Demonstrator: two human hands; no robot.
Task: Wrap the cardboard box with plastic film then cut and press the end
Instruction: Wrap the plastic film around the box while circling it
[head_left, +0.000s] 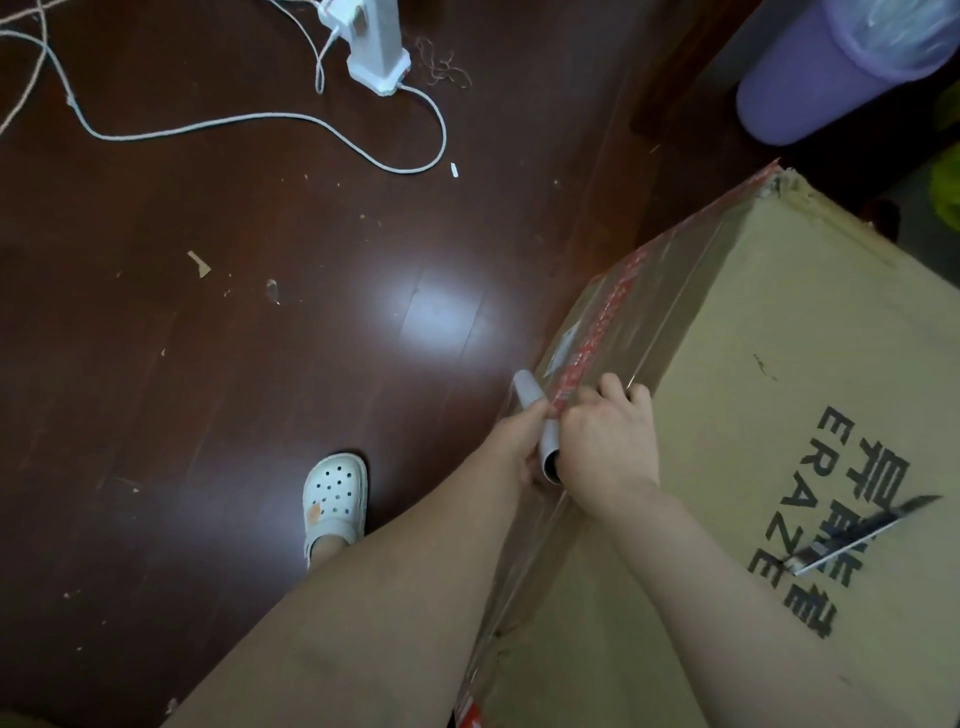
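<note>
Left hand (522, 439): roll (531, 393) is gripped.
Right hand (608, 449): roll is gripped beside left hand; box (779, 338) edge is touched.

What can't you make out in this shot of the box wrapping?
Head view only.
1. film roll: middle covered by the left hand and right hand.
2. Right hand's grip: fingertips curl out of sight.
3. Blurred blade-like tool on the cardboard box: type unclear.
4. purple bin: cut off by the top right corner.

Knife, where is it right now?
In the head view the knife lies on top of the cardboard box, lower right, across the black printed lettering.
</note>
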